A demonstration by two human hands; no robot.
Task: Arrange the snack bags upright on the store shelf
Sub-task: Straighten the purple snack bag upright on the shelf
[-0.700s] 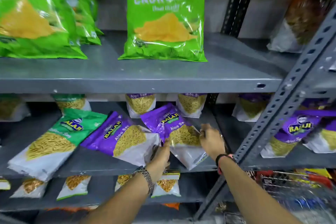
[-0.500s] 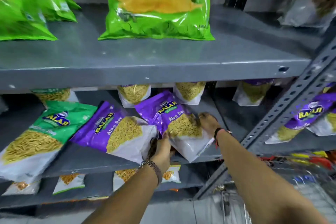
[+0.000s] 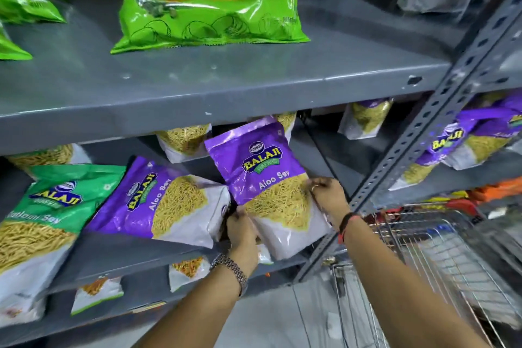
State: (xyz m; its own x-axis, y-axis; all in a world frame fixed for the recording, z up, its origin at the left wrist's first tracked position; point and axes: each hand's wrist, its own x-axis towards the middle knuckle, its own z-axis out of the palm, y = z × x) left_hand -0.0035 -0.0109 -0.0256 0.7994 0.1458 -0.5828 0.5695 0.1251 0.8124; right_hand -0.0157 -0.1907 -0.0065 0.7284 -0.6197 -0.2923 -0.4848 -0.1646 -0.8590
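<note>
A purple Aloo Sev bag (image 3: pixel 262 175) stands nearly upright at the front of the middle shelf (image 3: pixel 135 260), tipped slightly left. My left hand (image 3: pixel 241 230) grips its lower left edge and my right hand (image 3: pixel 329 196) grips its right edge. To its left a second purple Aloo Sev bag (image 3: pixel 161 200) lies slanted, and a green Ratlami Sev bag (image 3: pixel 42 223) lies slanted beyond that. More bags stand at the back of this shelf, partly hidden by the shelf above.
A large green chip bag (image 3: pixel 209 0) stands on the upper shelf (image 3: pixel 226 93). A perforated grey upright (image 3: pixel 418 155) crosses at the right, with more purple bags (image 3: pixel 463 144) behind it. A wire shopping trolley (image 3: pixel 440 257) sits below right. Small packets stand on the lower shelf.
The purple bag in my hands has swung from a slanted lie to nearly upright. Both hands stayed on its edges, and the view tilted downward.
</note>
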